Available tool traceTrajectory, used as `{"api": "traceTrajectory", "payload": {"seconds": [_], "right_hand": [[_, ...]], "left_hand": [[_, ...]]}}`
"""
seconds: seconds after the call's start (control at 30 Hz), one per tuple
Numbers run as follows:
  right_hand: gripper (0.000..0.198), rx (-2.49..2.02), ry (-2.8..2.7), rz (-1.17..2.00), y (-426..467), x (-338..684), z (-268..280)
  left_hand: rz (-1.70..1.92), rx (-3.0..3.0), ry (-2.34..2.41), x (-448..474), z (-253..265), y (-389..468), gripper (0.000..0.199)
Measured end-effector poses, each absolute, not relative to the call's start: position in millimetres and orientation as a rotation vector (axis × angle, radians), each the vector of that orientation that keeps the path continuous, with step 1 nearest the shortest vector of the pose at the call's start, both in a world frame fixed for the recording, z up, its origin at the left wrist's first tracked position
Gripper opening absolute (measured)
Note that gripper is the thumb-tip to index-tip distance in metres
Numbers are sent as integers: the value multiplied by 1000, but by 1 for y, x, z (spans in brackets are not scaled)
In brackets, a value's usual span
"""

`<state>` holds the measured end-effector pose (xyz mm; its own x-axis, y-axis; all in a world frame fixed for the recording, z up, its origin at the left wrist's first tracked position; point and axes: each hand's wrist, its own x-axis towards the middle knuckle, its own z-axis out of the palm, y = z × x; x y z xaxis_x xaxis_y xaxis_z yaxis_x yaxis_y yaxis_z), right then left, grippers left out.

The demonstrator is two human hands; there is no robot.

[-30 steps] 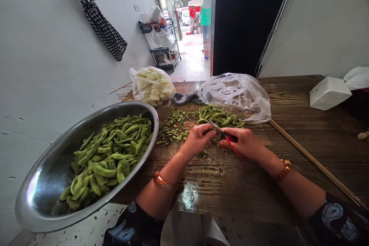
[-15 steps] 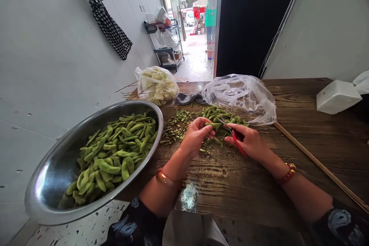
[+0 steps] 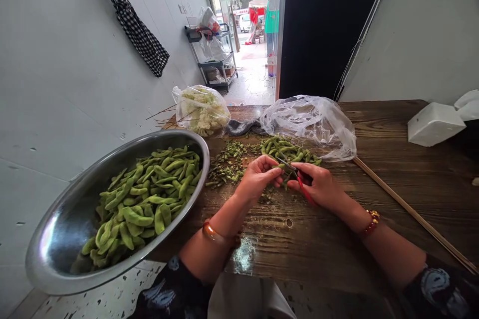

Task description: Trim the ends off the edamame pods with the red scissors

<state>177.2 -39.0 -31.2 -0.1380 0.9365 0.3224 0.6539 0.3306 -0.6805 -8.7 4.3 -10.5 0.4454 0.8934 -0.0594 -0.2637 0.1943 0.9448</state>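
Note:
Between thumb and fingers, my left hand (image 3: 259,178) pinches a green edamame pod (image 3: 279,165), mostly covered by the fingers. My right hand (image 3: 318,184) is closed around red-handled scissors (image 3: 305,187), whose blades point left at the pod. Just behind both hands lies a pile of edamame pods (image 3: 288,147) on the wooden table (image 3: 262,239). Small green trimmings (image 3: 230,162) are scattered left of that pile. A large steel bowl (image 3: 43,254) full of pods (image 3: 149,199) stands tilted to my left.
At the table's back are a bag of cauliflower (image 3: 202,112), a grey cloth (image 3: 245,127) and a crumpled clear plastic bag (image 3: 310,119). Thin wooden sticks (image 3: 411,212) run along the right side. A white box (image 3: 436,123) sits at far right. Beyond stands a cart (image 3: 213,62) by the doorway.
My left hand has shifted slightly right, closer to the scissors, with the pod's end now at the blades. The whole view has moved a little.

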Motion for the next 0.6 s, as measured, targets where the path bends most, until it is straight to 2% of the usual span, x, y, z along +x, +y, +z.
{"api": "traceTrajectory", "payload": {"seconds": [0.6], "right_hand": [[40, -1448, -1932, 509, -39, 176, -31]], "left_hand": [[972, 1241, 852, -9, -10, 8, 29]]}}
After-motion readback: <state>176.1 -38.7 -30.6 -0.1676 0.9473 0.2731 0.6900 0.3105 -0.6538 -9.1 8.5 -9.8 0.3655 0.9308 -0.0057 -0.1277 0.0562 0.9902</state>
